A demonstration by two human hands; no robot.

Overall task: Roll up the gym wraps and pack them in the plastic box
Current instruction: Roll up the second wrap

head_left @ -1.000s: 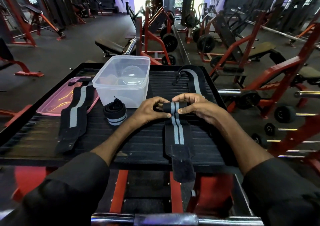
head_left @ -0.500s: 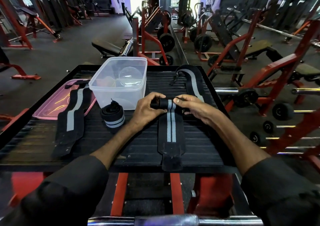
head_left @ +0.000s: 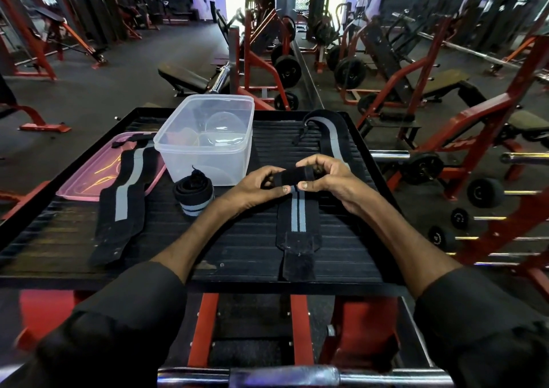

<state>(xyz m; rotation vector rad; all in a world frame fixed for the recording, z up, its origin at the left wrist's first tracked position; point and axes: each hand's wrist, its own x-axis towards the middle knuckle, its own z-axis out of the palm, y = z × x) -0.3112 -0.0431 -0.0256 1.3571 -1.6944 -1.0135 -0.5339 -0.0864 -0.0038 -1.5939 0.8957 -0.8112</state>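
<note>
A black wrap with two grey stripes (head_left: 298, 224) lies lengthwise on the black ribbed platform (head_left: 243, 245), its far end rolled into a small cylinder. My left hand (head_left: 255, 184) and my right hand (head_left: 325, 176) pinch that roll from either side. A finished rolled wrap (head_left: 193, 193) stands just left of my left hand. The clear plastic box (head_left: 205, 141) sits behind it, open, with nothing dark inside. A flat black wrap with one grey stripe (head_left: 124, 197) lies at the left. Another flat wrap (head_left: 329, 133) curves at the far right.
A pink lid (head_left: 89, 176) lies under the left wrap's far end. The platform has a raised black rim. A chrome bar (head_left: 297, 375) crosses below me. Red gym machines, weight plates and benches stand beyond the platform and to the right.
The roll between my hands has grown thicker and the wrap's loose tail has been drawn up the platform toward it. My hands have stayed near the middle.
</note>
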